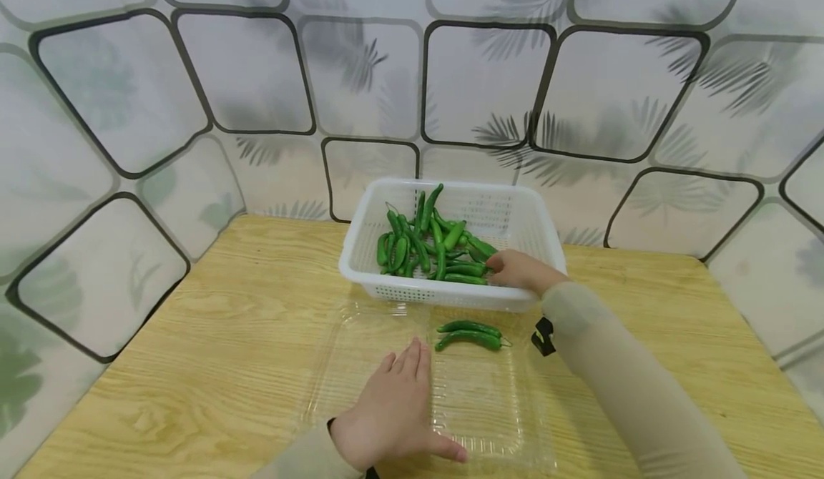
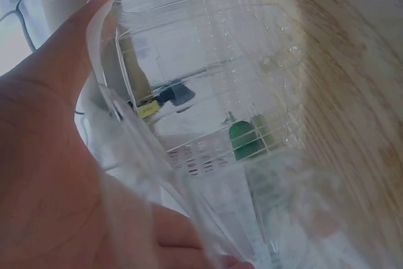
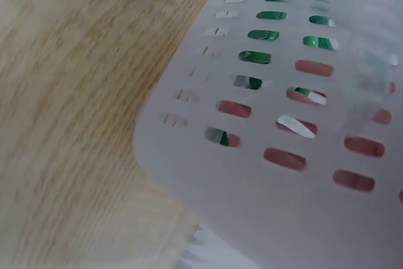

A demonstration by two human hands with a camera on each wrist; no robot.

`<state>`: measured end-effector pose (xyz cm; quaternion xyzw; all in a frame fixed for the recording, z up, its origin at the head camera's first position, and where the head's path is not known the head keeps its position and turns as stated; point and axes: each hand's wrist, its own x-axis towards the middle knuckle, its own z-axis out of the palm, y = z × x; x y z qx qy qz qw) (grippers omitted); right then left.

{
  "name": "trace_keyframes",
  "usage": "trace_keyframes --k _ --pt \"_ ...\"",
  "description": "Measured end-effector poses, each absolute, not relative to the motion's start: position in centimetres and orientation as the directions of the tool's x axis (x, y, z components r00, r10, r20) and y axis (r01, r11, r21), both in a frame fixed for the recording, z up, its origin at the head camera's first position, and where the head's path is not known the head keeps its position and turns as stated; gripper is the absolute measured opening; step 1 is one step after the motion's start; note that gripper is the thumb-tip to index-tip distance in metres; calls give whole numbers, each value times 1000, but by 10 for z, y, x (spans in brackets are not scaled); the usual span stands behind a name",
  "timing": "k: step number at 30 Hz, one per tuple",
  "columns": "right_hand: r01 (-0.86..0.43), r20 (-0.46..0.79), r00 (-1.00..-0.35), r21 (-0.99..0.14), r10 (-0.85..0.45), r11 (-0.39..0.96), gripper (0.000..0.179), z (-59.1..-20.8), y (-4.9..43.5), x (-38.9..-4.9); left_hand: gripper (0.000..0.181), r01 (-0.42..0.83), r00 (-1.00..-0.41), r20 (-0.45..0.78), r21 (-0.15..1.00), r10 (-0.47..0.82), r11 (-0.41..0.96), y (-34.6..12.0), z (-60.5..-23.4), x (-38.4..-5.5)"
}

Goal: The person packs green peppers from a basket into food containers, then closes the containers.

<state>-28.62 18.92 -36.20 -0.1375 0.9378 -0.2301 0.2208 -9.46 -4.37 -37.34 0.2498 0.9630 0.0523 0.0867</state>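
A clear plastic clamshell container lies opened out on the table, with two green chili peppers side by side at the far end of its right half. My left hand rests along the fold between the halves, fingers straight and thumb spread over the near edge. Beyond it stands a white perforated basket holding a pile of green peppers. My right hand reaches into the basket's right side, fingertips at the pepper ends. Basket slots partly hide its fingers in the right wrist view; I cannot tell whether they pinch a pepper.
The wooden table extends on both sides of the container and basket. A patterned wall covering rises close behind the basket. The right sleeve crosses beside the container's right edge.
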Motion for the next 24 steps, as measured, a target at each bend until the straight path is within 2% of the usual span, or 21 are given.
trace_keyframes --k 6,12,19,24 --pt "-152 -345 -877 -464 -336 873 42 -363 190 -288 130 475 -858 -141 149 494 867 -44 -373 -95" --pt "-124 -338 -883 -502 -326 856 40 -364 190 -289 130 481 -857 -131 140 498 865 -44 -373 -94" --pt "-106 -326 -891 -523 -314 845 48 -365 191 -290 130 478 -857 -133 150 497 865 -44 -374 -94" --pt "-111 -308 -900 -519 -307 848 47 -366 191 -291 130 482 -856 -129 152 501 863 -44 -373 -94"
